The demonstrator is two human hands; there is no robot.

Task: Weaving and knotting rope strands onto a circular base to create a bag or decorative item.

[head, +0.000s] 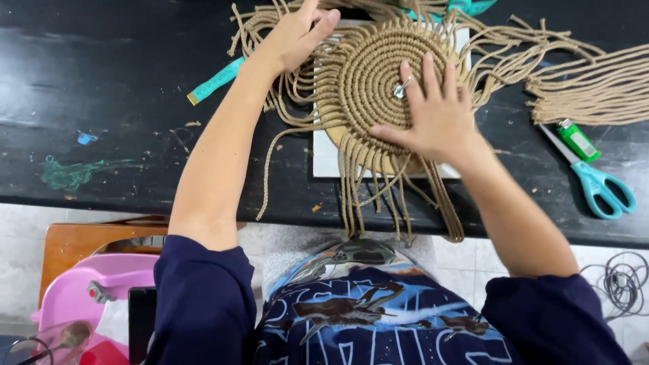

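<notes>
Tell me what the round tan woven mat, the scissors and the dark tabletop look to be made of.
Round tan woven mat: twisted cord, likely jute or cotton, matte; strands show a rope twist and hang in loose fringe. Teal-handled scissors: handles look like smooth plastic, blades pale grey, probably metal. Black tabletop: hard, slightly glossy surface with scuffs and paint smears; painted wood or laminate, hard to tell.

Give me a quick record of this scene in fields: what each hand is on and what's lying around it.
Left hand: open, on loose cords at the mat's upper left
Right hand: flat on the round woven cord mat
Under mat: white board
Surface: black table
Nearby: teal scissors, green lighter, teal measuring tape
</notes>
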